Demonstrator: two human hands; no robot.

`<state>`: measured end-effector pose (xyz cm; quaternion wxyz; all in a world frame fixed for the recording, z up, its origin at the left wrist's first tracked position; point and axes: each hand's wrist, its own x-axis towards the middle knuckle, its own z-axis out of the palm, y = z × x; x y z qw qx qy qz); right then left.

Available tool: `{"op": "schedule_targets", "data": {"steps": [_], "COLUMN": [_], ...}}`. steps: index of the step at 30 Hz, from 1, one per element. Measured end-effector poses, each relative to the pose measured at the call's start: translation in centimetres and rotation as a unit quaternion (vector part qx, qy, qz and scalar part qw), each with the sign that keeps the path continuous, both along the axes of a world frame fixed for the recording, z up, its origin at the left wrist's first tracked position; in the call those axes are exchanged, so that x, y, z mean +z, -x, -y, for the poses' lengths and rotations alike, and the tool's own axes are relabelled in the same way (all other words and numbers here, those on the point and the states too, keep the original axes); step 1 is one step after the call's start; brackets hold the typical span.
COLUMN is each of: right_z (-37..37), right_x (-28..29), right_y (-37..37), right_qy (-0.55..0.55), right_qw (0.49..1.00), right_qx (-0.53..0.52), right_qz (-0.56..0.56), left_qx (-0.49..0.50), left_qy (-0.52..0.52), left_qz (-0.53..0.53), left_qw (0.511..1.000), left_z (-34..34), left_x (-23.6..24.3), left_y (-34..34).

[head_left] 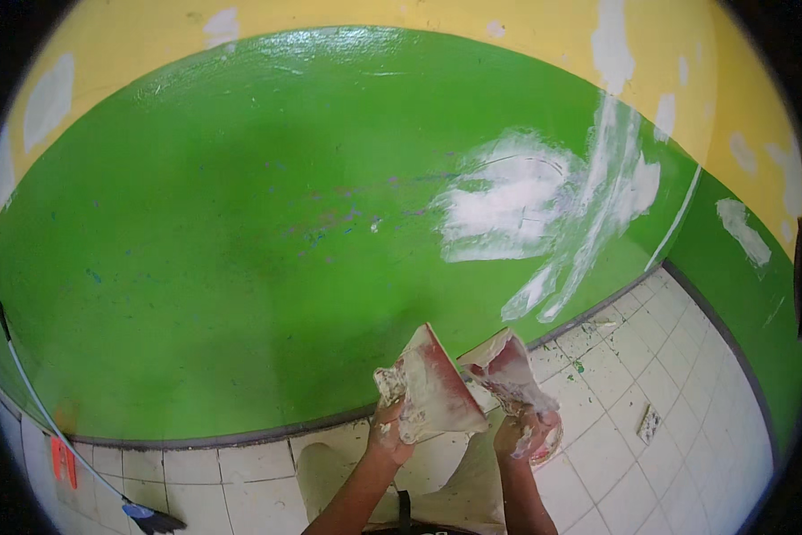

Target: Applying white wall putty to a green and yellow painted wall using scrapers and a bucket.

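My left hand (387, 435) is closed around a broad red putty spreader (438, 389), its face thickly smeared with off-white filler. A second, smaller red putty spreader (501, 359), also coated in filler, is gripped in my right hand (519, 434). The two blades are held close together in front of my body, their edges near each other. Filler clings to the fingers of both hands. Beyond them stands the green wall (240, 294), with a large white filler patch (508, 201) and long white streaks (611, 192) on its right part.
Yellow wall (312, 13) with white patches lies above the green. At the left, a long-handled broom (40, 401) leans beside an orange-red object (63, 461). Green flakes (579, 366) and a small speckled block (648, 423) lie on the white tiled floor (597, 459). A dark baseboard (231, 439) edges the wall.
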<state>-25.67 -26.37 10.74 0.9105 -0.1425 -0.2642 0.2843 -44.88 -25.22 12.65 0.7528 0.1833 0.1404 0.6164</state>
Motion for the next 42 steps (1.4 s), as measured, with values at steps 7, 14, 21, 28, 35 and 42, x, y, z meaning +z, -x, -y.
{"op": "schedule_targets", "data": {"steps": [7,14,21,28,35,42], "right_z": [1.4,0.7,0.4,-0.8,-0.5,-1.0], "right_x": [3.3,1.4,1.4,-4.2,-4.8,-6.1], "right_y": [0.9,-0.1,-0.1,-2.6,-2.4,-0.3], "right_qy": [0.049,0.044,0.012,0.251,0.179,0.331], "right_qw": [0.92,0.904,0.841,0.853,0.961,0.9], "right_qx": [-0.155,-0.109,-0.18,-0.145,0.208,0.259], "right_qz": [0.356,0.412,0.511,0.434,0.037,0.119], "left_qx": [0.061,0.103,0.098,0.144,0.354,0.288], "left_qy": [0.002,-0.018,-0.029,-0.047,-0.079,-0.347], "left_qz": [-0.018,-0.019,-0.024,-0.028,-0.388,-0.657], "left_qw": [0.998,0.994,0.994,0.988,0.847,0.603], "left_z": [-0.1,0.6,0.5,0.7,1.1,1.6], "left_x": [0.7,2.7,2.6,3.3,1.8,-0.1], "left_y": [-1.1,-0.7,0.7,1.2,0.6,1.2]}}
